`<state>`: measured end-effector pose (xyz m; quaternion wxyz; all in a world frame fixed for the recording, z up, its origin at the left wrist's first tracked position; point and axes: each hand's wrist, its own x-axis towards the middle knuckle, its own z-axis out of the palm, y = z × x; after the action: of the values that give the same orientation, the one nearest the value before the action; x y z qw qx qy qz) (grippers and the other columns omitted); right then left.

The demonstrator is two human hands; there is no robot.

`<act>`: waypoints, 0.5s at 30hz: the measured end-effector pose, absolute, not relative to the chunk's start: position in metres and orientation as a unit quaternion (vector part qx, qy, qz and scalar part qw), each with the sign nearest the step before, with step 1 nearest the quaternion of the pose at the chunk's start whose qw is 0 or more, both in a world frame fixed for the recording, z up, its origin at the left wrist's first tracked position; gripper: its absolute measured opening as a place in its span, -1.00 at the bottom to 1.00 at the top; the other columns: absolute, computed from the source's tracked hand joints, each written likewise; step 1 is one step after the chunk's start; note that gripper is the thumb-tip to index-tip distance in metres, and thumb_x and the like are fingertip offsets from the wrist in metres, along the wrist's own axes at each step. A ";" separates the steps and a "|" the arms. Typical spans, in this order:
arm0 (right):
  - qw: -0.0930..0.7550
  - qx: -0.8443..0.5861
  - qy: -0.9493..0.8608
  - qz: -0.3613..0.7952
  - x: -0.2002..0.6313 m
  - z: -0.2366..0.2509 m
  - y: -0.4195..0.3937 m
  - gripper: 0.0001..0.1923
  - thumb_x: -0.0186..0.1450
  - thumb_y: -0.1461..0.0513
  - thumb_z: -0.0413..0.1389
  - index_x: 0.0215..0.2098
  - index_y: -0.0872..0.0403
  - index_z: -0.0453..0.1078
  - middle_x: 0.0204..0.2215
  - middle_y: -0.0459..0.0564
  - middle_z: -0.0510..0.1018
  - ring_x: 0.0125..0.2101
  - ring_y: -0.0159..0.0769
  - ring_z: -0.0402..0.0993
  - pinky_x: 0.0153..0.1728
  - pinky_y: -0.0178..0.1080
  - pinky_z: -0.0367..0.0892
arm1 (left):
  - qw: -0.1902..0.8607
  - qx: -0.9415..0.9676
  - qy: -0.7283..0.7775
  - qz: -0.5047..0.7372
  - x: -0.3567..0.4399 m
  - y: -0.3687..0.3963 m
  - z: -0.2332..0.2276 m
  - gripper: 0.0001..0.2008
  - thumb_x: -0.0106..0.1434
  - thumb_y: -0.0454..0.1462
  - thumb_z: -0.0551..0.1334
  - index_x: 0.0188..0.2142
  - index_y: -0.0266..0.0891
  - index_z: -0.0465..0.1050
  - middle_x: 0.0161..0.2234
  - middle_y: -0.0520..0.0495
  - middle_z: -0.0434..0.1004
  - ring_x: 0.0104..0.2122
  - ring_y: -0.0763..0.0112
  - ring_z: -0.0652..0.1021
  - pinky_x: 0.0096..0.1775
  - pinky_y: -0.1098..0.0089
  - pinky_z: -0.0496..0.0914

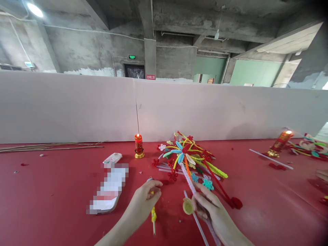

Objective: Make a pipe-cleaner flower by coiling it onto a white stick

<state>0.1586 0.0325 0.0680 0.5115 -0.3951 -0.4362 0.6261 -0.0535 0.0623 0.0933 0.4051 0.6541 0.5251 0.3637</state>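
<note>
A heap of finished flowers (191,155) lies at 12 o'clock; my left hand (145,198) pinches a yellow stem (153,216), my right hand (208,208) grips a pink stick (188,177), both unfinished.

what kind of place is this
Probably a craft workbench in a bare industrial hall. A red table holds a heap of pipe-cleaner flowers and a lit red candle. A white partition backs it, with raw concrete walls beyond.
</note>
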 end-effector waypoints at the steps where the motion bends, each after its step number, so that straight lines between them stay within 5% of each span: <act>1: 0.519 -0.394 -0.421 0.631 0.160 0.069 0.033 -0.66 0.19 0.10 0.11 -0.10 0.05 0.28 -0.62 -0.18 0.34 -0.68 -0.59 -0.01 -0.64 -0.44 -0.08 | 0.385 0.680 0.517 0.351 -0.052 0.061 0.089 -0.81 0.07 -0.33 0.11 -0.30 -0.22 0.42 -0.27 -0.10 0.50 -0.25 0.29 0.49 -0.23 0.37 0.35; 7: 0.527 -0.402 -0.408 0.628 0.160 0.074 0.037 -0.71 0.20 0.08 0.08 -0.20 0.07 0.21 -0.65 -0.21 0.36 -0.73 -0.59 0.05 -0.68 -0.46 -0.04 | 0.375 0.733 0.473 0.312 -0.034 0.043 0.077 -0.80 0.06 -0.40 0.12 -0.32 -0.22 0.44 -0.29 -0.08 0.49 -0.28 0.33 0.47 -0.21 0.41 0.30; 11: 0.478 -0.416 -0.462 0.620 0.144 0.059 0.027 -0.73 0.24 0.00 -0.06 -0.37 0.02 0.09 -0.65 -0.18 0.40 -0.77 -0.52 0.14 -0.72 -0.44 0.04 | 0.530 0.609 0.476 0.350 -0.019 0.032 0.072 -0.74 0.12 -0.16 0.16 -0.24 -0.27 0.41 -0.36 -0.08 0.47 -0.41 0.41 0.43 -0.34 0.44 0.29; 15: 0.393 -0.447 -0.598 0.537 0.130 0.039 0.012 -0.84 0.22 0.11 -0.03 -0.38 0.01 0.11 -0.60 -0.15 0.40 -0.64 -0.39 0.36 -0.61 -0.38 0.21 | 0.661 0.472 0.424 0.401 -0.009 0.028 0.057 -0.58 -0.05 0.04 0.27 -0.46 -0.30 0.39 -0.64 0.11 0.27 -0.68 0.63 0.20 -0.59 0.53 0.08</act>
<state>0.1304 0.0123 0.0394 0.3929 -0.4466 -0.5980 0.5372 -0.0085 0.0285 0.0575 0.6614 0.4719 0.4235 0.4006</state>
